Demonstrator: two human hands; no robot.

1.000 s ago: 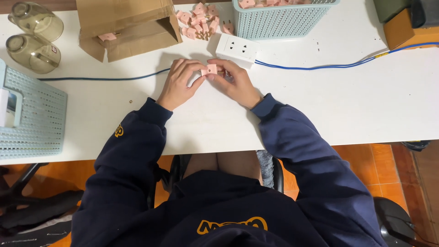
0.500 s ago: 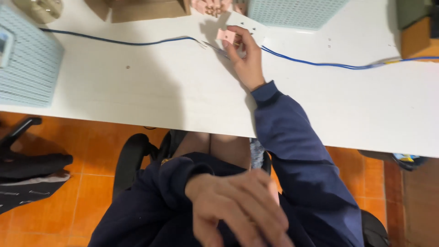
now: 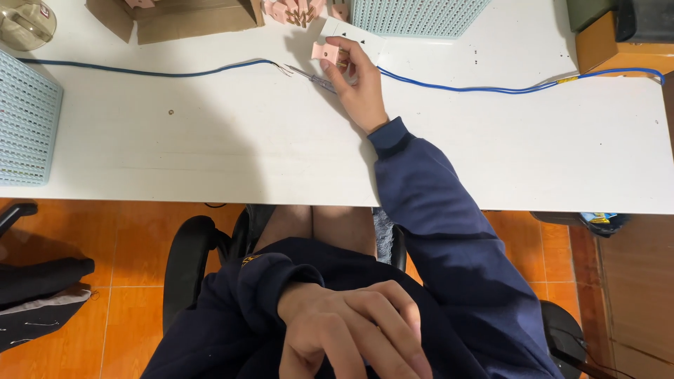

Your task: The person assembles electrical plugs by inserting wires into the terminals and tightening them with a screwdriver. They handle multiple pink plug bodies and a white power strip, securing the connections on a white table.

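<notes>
The right hand [image 3: 359, 83] pinches a small pink plastic block [image 3: 327, 51] at its fingertips, just above the blue wire [image 3: 491, 88] on the white table [image 3: 210, 140], while the left hand [image 3: 347, 330] hangs loosely open and empty near the lap.

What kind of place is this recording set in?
Probably a small assembly workstation: a white table carrying a blue wire, perforated plastic baskets and a pile of small pink parts, with the right hand holding one.

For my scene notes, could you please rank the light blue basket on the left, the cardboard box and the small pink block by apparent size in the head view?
1. Light blue basket and cardboard box: both cropped, unsure.
2. Small pink block, held by the right hand.
</notes>
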